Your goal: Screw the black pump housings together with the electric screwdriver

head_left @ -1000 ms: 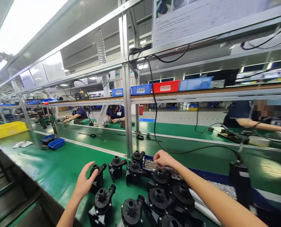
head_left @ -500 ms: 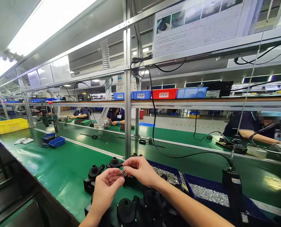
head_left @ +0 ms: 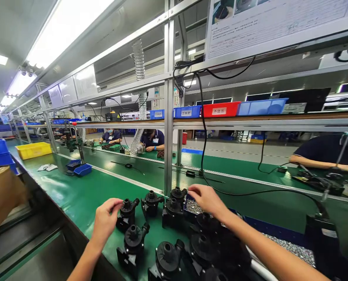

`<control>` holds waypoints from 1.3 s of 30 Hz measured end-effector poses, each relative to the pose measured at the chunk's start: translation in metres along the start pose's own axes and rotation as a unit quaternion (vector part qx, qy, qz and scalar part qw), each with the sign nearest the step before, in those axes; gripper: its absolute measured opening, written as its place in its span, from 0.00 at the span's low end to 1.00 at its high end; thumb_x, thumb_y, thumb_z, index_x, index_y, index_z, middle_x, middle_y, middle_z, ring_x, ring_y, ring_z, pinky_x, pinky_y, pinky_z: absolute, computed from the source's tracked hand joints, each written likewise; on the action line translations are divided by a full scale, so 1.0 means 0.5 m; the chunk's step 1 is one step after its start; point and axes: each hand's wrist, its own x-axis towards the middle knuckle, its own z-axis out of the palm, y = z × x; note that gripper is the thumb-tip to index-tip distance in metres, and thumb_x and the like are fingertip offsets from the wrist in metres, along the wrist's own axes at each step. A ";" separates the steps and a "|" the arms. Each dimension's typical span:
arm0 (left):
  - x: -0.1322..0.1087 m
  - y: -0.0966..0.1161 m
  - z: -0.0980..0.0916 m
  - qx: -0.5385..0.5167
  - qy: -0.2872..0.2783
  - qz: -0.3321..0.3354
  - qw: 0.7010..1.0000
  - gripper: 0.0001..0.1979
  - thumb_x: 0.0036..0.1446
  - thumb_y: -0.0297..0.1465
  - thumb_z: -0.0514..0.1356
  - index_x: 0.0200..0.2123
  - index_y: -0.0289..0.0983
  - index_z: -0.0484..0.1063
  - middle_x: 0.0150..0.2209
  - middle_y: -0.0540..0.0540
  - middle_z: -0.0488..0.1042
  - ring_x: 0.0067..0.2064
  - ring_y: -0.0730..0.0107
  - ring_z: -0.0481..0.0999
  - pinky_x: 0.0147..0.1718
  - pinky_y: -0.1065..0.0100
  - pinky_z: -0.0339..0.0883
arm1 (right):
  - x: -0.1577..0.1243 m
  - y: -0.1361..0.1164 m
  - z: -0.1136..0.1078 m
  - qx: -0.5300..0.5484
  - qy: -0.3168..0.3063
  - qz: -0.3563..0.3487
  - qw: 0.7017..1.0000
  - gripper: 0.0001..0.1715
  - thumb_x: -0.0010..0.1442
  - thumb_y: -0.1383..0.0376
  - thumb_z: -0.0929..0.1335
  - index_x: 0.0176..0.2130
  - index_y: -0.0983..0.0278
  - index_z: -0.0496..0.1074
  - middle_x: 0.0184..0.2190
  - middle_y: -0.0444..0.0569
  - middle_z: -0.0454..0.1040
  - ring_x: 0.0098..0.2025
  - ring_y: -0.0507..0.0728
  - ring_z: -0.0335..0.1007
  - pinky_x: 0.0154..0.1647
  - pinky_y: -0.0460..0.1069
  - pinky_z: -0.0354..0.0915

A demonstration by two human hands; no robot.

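My left hand (head_left: 106, 217) is at the left side of a black pump (head_left: 127, 210), thumb and forefinger pinched together by its top. Whatever sits in that pinch is too small to make out. My right hand (head_left: 209, 200) reaches over the near end of a blue bin of small metal screws (head_left: 193, 207), beside another black pump (head_left: 178, 194). Its fingers are pinched too, and I cannot see what they hold. Several more black pumps stand around, among them one at front left (head_left: 133, 239) and one at front centre (head_left: 167, 257).
A second blue bin of metal screws (head_left: 291, 246) lies at right, by a black device (head_left: 323, 242) with a cable. A metal post (head_left: 168, 117) rises behind the pumps. Small blue trays (head_left: 82, 169) and a yellow bin (head_left: 33, 150) are farther left. Co-workers sit across the bench.
My hands, together over the pumps before with small metal pieces at the fingertips, have parted: left to the left-hand pump, right toward the screw bin. The view has turned; a brown carton shows at left.
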 end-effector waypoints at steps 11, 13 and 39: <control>0.005 -0.069 -0.020 0.173 -0.172 0.013 0.970 0.14 0.66 0.28 0.55 0.53 0.42 0.73 0.36 0.46 0.82 0.38 0.56 0.82 0.39 0.62 0.69 | 0.021 0.163 -0.036 -0.157 -0.018 0.083 0.984 0.14 0.64 0.66 0.70 0.26 0.60 0.76 0.30 0.55 0.85 0.36 0.67 0.81 0.37 0.54 0.62; 0.011 -0.068 -0.020 0.202 -0.194 0.013 0.960 0.17 0.65 0.23 0.53 0.55 0.41 0.68 0.35 0.48 0.80 0.38 0.57 0.80 0.39 0.64 0.66 | 0.021 0.163 -0.038 -0.159 -0.021 0.080 0.984 0.14 0.64 0.65 0.70 0.26 0.60 0.76 0.30 0.55 0.84 0.36 0.67 0.81 0.37 0.54 0.62; 0.068 -0.064 -0.006 0.309 -0.302 0.020 0.902 0.30 0.55 0.13 0.55 0.61 0.34 0.62 0.36 0.43 0.78 0.44 0.48 0.80 0.39 0.61 0.59 | 0.023 -0.182 0.290 0.064 -0.211 -0.118 0.968 0.05 0.66 0.70 0.76 0.38 0.64 0.87 0.35 0.49 0.87 0.38 0.60 0.82 0.40 0.50 0.70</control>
